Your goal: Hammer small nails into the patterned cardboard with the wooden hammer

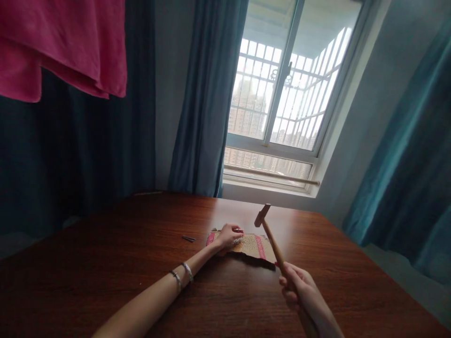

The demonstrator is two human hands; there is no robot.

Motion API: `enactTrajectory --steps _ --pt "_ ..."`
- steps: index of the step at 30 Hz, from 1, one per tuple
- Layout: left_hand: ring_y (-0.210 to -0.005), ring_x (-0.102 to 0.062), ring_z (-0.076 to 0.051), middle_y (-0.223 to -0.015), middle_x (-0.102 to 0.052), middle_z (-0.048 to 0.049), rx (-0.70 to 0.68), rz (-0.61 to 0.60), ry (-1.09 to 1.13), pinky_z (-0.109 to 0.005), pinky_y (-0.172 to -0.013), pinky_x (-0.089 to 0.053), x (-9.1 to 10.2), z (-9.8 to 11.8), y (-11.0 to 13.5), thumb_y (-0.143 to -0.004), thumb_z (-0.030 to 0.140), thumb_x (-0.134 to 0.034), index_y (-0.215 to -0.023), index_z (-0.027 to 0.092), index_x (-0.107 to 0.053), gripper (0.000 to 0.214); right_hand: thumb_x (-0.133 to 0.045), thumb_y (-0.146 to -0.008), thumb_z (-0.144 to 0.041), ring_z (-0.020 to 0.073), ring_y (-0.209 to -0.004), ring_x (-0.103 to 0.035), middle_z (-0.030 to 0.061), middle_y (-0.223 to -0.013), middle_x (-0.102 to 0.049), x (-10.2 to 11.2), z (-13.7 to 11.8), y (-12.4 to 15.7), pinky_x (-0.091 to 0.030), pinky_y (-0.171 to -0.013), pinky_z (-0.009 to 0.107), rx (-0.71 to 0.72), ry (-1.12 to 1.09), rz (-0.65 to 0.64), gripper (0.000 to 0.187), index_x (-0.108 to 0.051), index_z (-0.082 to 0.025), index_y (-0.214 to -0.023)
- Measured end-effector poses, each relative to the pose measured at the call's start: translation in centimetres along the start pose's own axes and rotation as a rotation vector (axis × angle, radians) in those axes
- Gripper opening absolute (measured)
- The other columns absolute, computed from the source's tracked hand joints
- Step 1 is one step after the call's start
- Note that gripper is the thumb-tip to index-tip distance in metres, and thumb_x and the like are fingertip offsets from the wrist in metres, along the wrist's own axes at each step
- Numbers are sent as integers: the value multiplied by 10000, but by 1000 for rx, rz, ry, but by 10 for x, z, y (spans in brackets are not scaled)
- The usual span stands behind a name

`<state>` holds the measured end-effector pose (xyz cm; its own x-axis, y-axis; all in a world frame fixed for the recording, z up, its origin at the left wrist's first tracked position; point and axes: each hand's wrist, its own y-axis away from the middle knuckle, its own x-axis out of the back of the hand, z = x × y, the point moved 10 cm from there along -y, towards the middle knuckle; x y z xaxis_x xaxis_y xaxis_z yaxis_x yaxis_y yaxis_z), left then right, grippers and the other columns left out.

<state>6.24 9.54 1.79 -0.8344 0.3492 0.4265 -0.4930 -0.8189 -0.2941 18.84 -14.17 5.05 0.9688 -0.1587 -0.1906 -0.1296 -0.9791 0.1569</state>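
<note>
My right hand (299,288) is wrapped round the wooden handle of a small hammer (268,230), whose head is raised above a torn piece of cardboard (251,245) with pink patterned stripes. My left hand (229,235) rests on the left part of that cardboard, fingers pinched together on something thin that I cannot make out. Two bracelets sit on my left wrist (183,274). The cardboard lies flat on the dark brown wooden table (105,263).
A small dark nail-like piece (189,239) lies on the table left of the cardboard. Behind the table are a barred window (282,94), blue curtains (207,94) on both sides and a pink cloth (63,42) hanging at top left.
</note>
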Motion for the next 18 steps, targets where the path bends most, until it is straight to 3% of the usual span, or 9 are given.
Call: enactTrajectory --steps 7,18 --pt "-715 -596 -180 -743 -679 -69 -11 -7 15 -215 -595 -415 1 2 1 -619 335 -626 -746 81 -678 289 -608 -640 -575 -2 -318 -315 -67 -564 -466 -31 4 -8 -209 -288 126 -51 12 -52 442 -444 -185 -767" --pt "-683 -584 -172 -705 -669 -62 -1 -31 53 -218 -588 -407 0 13 6 -618 311 -629 -735 81 -684 264 -626 -597 -592 -5 -313 -310 -71 -548 -460 -40 -3 -7 -200 -281 121 -32 30 -34 472 -446 -177 -730"
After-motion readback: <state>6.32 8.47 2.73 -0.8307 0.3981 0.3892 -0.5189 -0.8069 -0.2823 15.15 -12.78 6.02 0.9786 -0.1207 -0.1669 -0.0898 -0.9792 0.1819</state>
